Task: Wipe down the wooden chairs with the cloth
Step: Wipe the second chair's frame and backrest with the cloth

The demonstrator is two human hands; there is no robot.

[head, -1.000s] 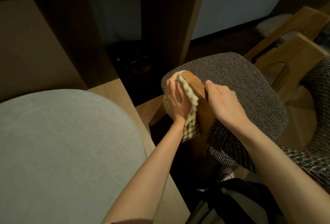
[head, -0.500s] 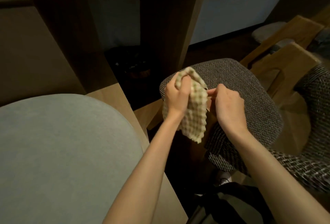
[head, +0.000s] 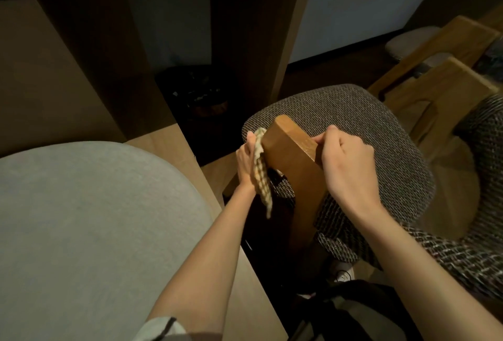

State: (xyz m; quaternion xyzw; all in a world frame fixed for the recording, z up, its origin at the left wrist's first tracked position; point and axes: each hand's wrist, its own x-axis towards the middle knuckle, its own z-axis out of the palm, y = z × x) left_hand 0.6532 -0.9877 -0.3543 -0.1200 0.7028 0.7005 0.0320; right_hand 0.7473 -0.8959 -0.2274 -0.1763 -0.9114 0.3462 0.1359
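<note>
A wooden chair armrest (head: 292, 155) rises in front of a dark woven seat cushion (head: 362, 128). My left hand (head: 246, 159) presses a pale waffle-weave cloth (head: 261, 174) flat against the armrest's left side, and the cloth's lower end hangs free. My right hand (head: 345, 163) grips the armrest's right edge with curled fingers. The face of the wood under the cloth is hidden.
A grey cushioned seat (head: 89, 231) on a light wooden base fills the lower left. A dark bin (head: 198, 98) stands under the wooden desk (head: 294, 41). More wooden chair frames (head: 435, 79) stand at the right. A dark bag (head: 353, 313) lies below.
My left hand lifted the cloth off the armrest's top and brought it down along the left side. My right hand shifted from pinching the cloth to gripping the armrest.
</note>
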